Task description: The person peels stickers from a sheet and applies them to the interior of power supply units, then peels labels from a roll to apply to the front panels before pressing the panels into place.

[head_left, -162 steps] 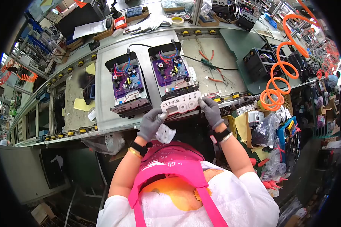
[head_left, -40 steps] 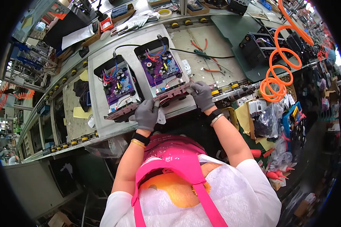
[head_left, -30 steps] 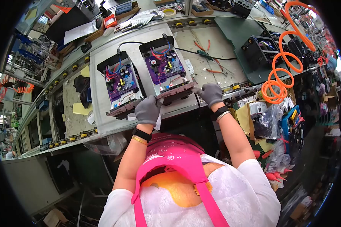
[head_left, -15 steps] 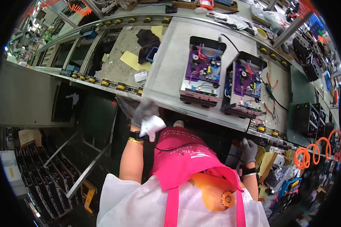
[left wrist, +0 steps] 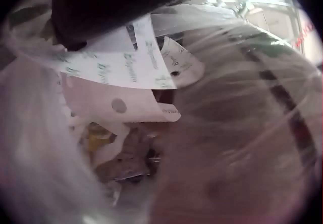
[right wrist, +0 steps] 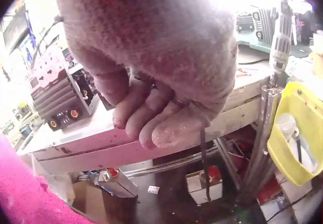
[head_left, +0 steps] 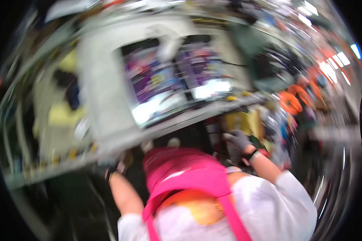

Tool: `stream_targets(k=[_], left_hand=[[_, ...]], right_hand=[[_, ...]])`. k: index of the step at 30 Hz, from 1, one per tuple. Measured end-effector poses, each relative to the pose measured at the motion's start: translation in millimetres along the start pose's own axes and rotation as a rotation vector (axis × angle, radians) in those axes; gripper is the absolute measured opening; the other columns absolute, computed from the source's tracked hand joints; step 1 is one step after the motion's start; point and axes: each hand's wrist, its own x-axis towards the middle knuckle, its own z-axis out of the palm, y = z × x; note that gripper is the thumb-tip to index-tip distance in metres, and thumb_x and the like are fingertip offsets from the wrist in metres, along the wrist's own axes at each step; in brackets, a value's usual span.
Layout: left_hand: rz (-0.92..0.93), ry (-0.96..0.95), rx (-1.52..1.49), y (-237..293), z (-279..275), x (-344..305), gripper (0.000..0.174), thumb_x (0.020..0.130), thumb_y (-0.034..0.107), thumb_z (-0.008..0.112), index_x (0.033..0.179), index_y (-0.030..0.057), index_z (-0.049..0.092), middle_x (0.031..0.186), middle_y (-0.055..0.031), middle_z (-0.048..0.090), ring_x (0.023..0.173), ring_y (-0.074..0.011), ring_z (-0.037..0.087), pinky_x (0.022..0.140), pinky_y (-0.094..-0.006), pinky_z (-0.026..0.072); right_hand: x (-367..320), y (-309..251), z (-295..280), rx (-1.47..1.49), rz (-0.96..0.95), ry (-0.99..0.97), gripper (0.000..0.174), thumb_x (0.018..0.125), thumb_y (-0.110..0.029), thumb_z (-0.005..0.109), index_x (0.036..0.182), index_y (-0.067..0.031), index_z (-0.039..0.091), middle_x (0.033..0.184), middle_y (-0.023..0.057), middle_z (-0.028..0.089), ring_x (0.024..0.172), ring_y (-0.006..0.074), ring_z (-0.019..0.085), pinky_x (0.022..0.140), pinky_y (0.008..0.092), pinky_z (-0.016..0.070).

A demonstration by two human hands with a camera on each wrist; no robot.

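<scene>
The gloved left hand [head_left: 108,162] is blurred below the bench's front edge. In the left wrist view its dark glove [left wrist: 118,7] lies over a printed white sheet [left wrist: 128,70], within a clear plastic bag [left wrist: 227,133] containing paper scraps; whether the fingers grip the sheet is hidden. The right hand [head_left: 238,140], gloved in grey, hangs in front of the bench, its fingers [right wrist: 144,110] loosely curled around nothing. Two units with purple circuit boards [head_left: 149,76] stand side by side on the bench [head_left: 104,80], near neither hand.
Orange coiled hose [head_left: 290,102] hangs at the right. A yellow bin [right wrist: 298,138] is beside the bench leg. A black cord [right wrist: 204,168] hangs below the bench edge, close to the right fingers in the image. Opened cartons [right wrist: 96,198] sit underneath.
Both hands have left the front panel of the right-hand unit. The left hand, seen with crumpled white paper half a second ago, is now lower and further left; the head view has swung and blurred.
</scene>
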Motion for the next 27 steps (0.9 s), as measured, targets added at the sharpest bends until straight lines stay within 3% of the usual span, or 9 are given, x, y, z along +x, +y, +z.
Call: stream_targets(k=[1,4,7,11,13,17,19,25,27], left_hand=[[0.047,0.006,-0.028,5.2,7.0,4.4,0.011,0.069,0.026,0.061,0.070,0.0152,0.062,0.063,-0.0059,0.057,0.048,-0.0225,0.051,0.058,-0.0345,0.0438],[0.145,-0.006,-0.110,29.4,17.2,-0.7,0.012,0.071,0.027,0.060,0.072,0.0146,0.062,0.064,-0.0057,0.057,0.049,-0.0218,0.051,0.057,-0.0339,0.0439],[0.251,-0.099,-0.235,69.2,19.1,-30.2,0.013,0.072,0.027,0.059,0.074,0.0141,0.062,0.065,-0.0056,0.057,0.049,-0.0211,0.052,0.057,-0.0332,0.0441],[0.328,-0.415,-0.439,125.1,14.4,-73.8,0.015,0.074,0.027,0.058,0.077,0.0133,0.061,0.066,-0.0054,0.057,0.050,-0.0201,0.052,0.056,-0.0324,0.0443],[0.322,-0.562,-0.509,149.5,12.8,-95.4,0.015,0.075,0.027,0.058,0.079,0.0129,0.061,0.066,-0.0053,0.058,0.051,-0.0197,0.052,0.056,-0.0320,0.0444],[0.245,-0.748,-0.584,185.6,8.4,-120.0,0.017,0.077,0.028,0.057,0.082,0.0121,0.061,0.068,-0.0052,0.058,0.052,-0.0188,0.053,0.056,-0.0312,0.0446],[0.203,-0.781,-0.599,197.7,7.4,-128.9,0.017,0.078,0.028,0.057,0.083,0.0117,0.061,0.068,-0.0051,0.058,0.052,-0.0183,0.053,0.055,-0.0308,0.0446],[0.068,-0.798,-0.582,209.1,0.1,-154.0,0.020,0.081,0.029,0.055,0.087,0.0105,0.060,0.070,-0.0048,0.059,0.053,-0.0169,0.054,0.055,-0.0295,0.0449],[0.028,-0.795,-0.563,205.4,-8.1,-161.7,0.020,0.082,0.029,0.055,0.089,0.0101,0.060,0.071,-0.0047,0.059,0.054,-0.0164,0.054,0.054,-0.0291,0.0450]], right_hand=[[-8.4,5.1,-3.2,0.112,0.046,0.036,0.031,0.084,-0.034,0.060,0.087,-0.0035,0.065,0.075,0.0071,0.063,0.070,0.0168,0.058,0.067,0.0340,0.0461],[-9.5,56.0,1.8,0.115,0.121,0.128,0.025,0.082,-0.026,0.062,0.094,-0.0045,0.066,0.071,0.0050,0.062,0.063,0.0140,0.057,0.060,0.0308,0.0463],[-28.2,88.4,4.5,0.043,-0.107,0.406,0.024,0.083,-0.023,0.060,0.096,-0.0036,0.065,0.075,0.0051,0.064,0.066,0.0117,0.061,0.060,0.0287,0.0490],[-64.2,106.7,-6.4,0.507,0.292,0.530,0.016,0.084,-0.019,0.062,0.088,-0.0048,0.067,0.067,0.0032,0.062,0.056,0.0097,0.056,0.052,0.0257,0.0457],[-89.1,112.2,-24.8,0.574,0.399,0.599,0.018,0.084,-0.022,0.062,0.084,-0.0048,0.067,0.064,0.0020,0.061,0.052,0.0093,0.054,0.050,0.0258,0.0441],[-114.5,197.4,-36.6,0.377,0.349,0.925,0.018,0.085,-0.022,0.061,0.084,-0.0051,0.067,0.063,0.0024,0.061,0.047,0.0101,0.053,0.046,0.0268,0.0426],[-131.1,226.3,-44.7,0.761,0.417,0.941,0.015,0.086,-0.019,0.060,0.088,-0.0060,0.066,0.062,0.0019,0.060,0.049,0.0103,0.055,0.047,0.0262,0.0441],[-160.7,344.0,-25.5,1.065,0.528,1.164,0.010,0.085,-0.014,0.061,0.091,-0.0081,0.066,0.063,0.0007,0.059,0.050,0.0080,0.054,0.045,0.0239,0.0423],[-172.1,365.0,-12.8,0.743,0.474,1.384,0.012,0.083,-0.014,0.063,0.089,-0.0050,0.067,0.068,0.0017,0.062,0.056,0.0089,0.056,0.052,0.0259,0.0463]])
